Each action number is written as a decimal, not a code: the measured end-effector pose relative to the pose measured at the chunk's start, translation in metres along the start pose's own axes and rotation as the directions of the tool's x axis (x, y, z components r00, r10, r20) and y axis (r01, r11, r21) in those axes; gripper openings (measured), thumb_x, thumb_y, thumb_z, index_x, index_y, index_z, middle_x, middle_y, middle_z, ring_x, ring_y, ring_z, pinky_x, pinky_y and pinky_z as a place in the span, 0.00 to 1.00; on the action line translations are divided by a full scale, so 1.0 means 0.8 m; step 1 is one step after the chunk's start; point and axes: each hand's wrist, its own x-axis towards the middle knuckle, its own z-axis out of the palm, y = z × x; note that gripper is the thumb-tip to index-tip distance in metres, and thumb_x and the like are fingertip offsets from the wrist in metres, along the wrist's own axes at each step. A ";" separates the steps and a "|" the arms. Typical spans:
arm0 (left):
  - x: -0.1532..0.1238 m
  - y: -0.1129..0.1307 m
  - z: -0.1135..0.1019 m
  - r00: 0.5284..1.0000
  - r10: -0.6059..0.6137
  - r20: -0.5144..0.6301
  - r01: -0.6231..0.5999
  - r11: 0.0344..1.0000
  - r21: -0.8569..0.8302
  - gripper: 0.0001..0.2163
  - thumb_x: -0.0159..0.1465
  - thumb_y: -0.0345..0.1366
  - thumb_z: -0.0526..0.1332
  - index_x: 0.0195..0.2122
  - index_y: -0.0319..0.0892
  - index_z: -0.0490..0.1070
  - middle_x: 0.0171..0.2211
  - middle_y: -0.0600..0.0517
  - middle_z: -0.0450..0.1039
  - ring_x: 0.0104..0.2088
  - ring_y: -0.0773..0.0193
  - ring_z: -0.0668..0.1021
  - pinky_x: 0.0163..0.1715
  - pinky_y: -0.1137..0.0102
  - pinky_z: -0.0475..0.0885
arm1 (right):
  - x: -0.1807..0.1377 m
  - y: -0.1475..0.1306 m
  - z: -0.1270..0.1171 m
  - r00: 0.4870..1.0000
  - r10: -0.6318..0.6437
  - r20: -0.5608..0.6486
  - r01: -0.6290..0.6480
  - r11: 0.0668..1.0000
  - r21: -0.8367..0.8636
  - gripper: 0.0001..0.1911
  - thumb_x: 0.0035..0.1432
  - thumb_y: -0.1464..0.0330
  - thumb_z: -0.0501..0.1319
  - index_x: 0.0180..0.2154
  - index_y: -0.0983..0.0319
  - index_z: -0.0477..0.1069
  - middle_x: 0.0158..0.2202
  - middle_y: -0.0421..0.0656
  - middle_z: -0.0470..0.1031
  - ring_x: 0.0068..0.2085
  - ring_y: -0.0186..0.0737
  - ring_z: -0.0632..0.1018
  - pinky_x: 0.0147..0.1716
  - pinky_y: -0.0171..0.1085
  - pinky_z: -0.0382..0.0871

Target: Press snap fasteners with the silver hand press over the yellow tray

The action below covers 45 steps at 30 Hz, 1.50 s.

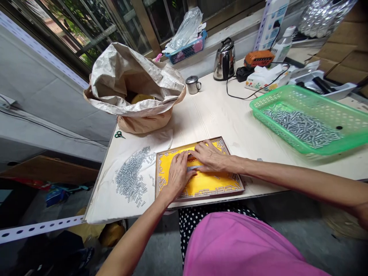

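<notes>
Left hand [177, 174] and right hand [209, 157] rest flat, fingers together, on tray [207, 183] at table [218, 115] edge; any pinch cannot be told. Risk: a sideways shove likely scatters pins [222, 188] off the edge.

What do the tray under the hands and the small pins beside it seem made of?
Tray: brown rim looks like wood, with a matte yellow floor, perhaps card or plastic. Pins: likely metal, silver-grey with a dull shine.
</notes>
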 end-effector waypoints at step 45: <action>-0.055 -0.102 -0.067 0.892 -0.336 -0.303 0.409 0.884 0.225 0.13 0.70 0.38 0.54 0.34 0.40 0.76 0.36 0.45 0.75 0.41 0.57 0.74 0.38 0.68 0.69 | -0.055 0.064 0.031 0.983 0.080 -0.163 -0.035 0.965 0.261 0.22 0.72 0.56 0.42 0.31 0.59 0.63 0.30 0.43 0.70 0.33 0.41 0.70 0.37 0.40 0.62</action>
